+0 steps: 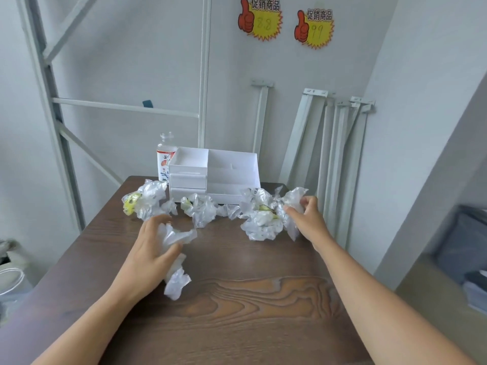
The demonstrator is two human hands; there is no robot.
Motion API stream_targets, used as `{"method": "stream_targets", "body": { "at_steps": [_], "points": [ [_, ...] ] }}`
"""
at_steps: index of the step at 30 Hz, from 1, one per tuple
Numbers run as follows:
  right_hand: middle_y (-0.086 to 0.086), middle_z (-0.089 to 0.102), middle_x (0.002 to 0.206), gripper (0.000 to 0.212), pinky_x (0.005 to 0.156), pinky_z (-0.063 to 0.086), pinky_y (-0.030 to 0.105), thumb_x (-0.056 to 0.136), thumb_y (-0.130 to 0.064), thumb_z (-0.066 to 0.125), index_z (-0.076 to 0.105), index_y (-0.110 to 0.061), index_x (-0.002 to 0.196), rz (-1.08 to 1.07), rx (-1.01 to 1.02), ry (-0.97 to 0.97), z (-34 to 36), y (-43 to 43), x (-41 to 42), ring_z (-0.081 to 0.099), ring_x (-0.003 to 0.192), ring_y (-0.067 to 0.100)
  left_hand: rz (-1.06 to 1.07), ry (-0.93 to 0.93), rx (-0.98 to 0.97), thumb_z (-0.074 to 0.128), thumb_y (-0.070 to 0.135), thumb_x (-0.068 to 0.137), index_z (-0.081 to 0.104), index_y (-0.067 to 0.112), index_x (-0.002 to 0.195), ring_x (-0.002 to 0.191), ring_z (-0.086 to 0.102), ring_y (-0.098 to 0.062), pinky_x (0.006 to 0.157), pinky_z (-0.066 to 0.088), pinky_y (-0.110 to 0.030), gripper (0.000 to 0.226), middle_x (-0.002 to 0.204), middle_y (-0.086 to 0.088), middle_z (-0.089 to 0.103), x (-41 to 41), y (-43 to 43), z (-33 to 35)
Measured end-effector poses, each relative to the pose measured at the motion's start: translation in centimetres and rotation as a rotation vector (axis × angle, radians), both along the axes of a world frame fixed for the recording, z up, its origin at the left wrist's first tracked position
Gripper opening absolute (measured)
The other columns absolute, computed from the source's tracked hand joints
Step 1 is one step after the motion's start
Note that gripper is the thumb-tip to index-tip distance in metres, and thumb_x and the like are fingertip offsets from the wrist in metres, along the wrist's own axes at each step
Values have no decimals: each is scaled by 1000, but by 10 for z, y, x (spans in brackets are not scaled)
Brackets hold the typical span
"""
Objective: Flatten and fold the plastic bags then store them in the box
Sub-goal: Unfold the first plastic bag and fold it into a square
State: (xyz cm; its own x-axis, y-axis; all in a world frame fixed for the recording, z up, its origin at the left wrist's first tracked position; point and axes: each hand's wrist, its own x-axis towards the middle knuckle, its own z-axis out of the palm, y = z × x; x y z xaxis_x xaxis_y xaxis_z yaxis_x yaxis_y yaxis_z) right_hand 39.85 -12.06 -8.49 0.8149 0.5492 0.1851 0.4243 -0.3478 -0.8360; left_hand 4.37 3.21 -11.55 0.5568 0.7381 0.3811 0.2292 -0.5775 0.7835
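Several crumpled clear plastic bags lie in a row on the dark wooden table (250, 299), in front of a white box (232, 167) with open compartments and small drawers. My left hand (149, 248) grips one crumpled bag (175, 259) near the table's middle; the bag trails down toward me. My right hand (308, 217) holds the rightmost crumpled bag (292, 204) at the table's far right. Between them lie a bag with a yellow print (143, 201), a middle bag (200, 209) and a larger bag (262, 222).
A clear bottle with a floral label (165, 159) stands left of the box. White metal shelf parts (340, 159) lean on the wall behind the table's right edge. A metal rack frame (60, 106) stands at the left. The table's near half is bare wood.
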Motion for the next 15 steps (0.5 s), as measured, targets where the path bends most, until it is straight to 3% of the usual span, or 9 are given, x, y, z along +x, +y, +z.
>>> {"method": "stream_targets", "body": {
  "at_steps": [5, 8, 9, 11, 13, 15],
  "points": [
    [-1, 50, 138, 61, 96, 37, 35, 96, -58, 66, 38, -23, 138, -2, 77, 92, 12, -4, -8, 51, 121, 18, -12, -14, -48, 71, 35, 96, 41, 40, 142, 133, 45, -8, 102, 38, -34, 55, 145, 18, 47, -3, -1, 1],
    [-6, 40, 143, 70, 109, 34, 35, 87, -61, 61, 38, -23, 140, -53, 302, -93, 30, -12, -34, 41, 140, 20, -22, 15, -77, 83, 33, 86, 42, 45, 135, 129, 52, -10, 97, 43, -33, 65, 137, 17, 54, -3, -3, 4],
    [-5, 39, 142, 67, 112, 33, 34, 83, -59, 60, 40, -23, 137, -24, 375, -167, 36, -13, -50, 39, 142, 18, -19, 24, -99, 85, 33, 83, 44, 45, 132, 124, 58, -15, 93, 49, -34, 65, 133, 16, 57, -3, -2, 4],
    [-4, 47, 136, 54, 111, 40, 37, 82, -49, 63, 45, -28, 128, 115, 384, -238, 41, -13, -85, 46, 133, 11, -1, 8, -162, 88, 42, 80, 52, 41, 122, 96, 72, -24, 74, 60, -42, 56, 116, 14, 64, 1, -2, 5],
    [-6, 58, 125, 48, 106, 49, 39, 81, -48, 70, 52, -33, 123, 374, 232, -77, 40, -11, -127, 57, 120, 3, -3, -55, -199, 88, 57, 75, 58, 29, 105, 77, 68, -25, 67, 56, -42, 51, 92, 2, 66, 3, -3, 7],
    [-6, 63, 127, 59, 106, 54, 41, 77, -59, 78, 55, -40, 128, 615, 62, 219, 35, -9, -170, 64, 116, 1, -31, -141, -246, 88, 59, 75, 61, 19, 101, 83, 68, -30, 76, 57, -44, 54, 92, -10, 68, 4, -7, 10]
  ]
}}
